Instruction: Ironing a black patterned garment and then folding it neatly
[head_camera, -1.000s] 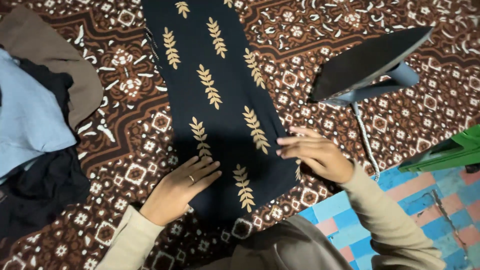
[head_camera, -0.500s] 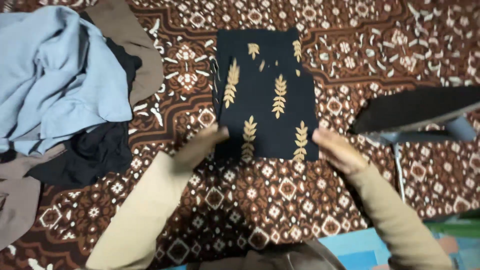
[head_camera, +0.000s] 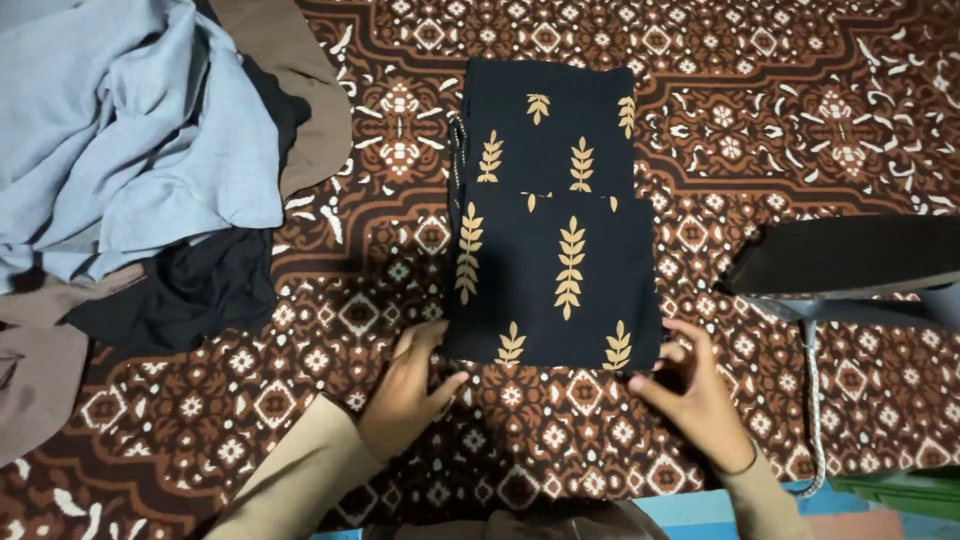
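Dark iron (head_camera: 850, 262), cropped at right

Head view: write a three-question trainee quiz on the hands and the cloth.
1. True or false: the folded dark cloth with gold leaf print lies on the patterned brown mat.
2. Which hand holds the cloth's near right corner? A) left hand B) right hand
3. Fill in: the pile to the left has a light ____ garment on top.

Key
1. True.
2. B: the right hand pinches that corner, while the left hand touches the near left corner.
3. Blue.
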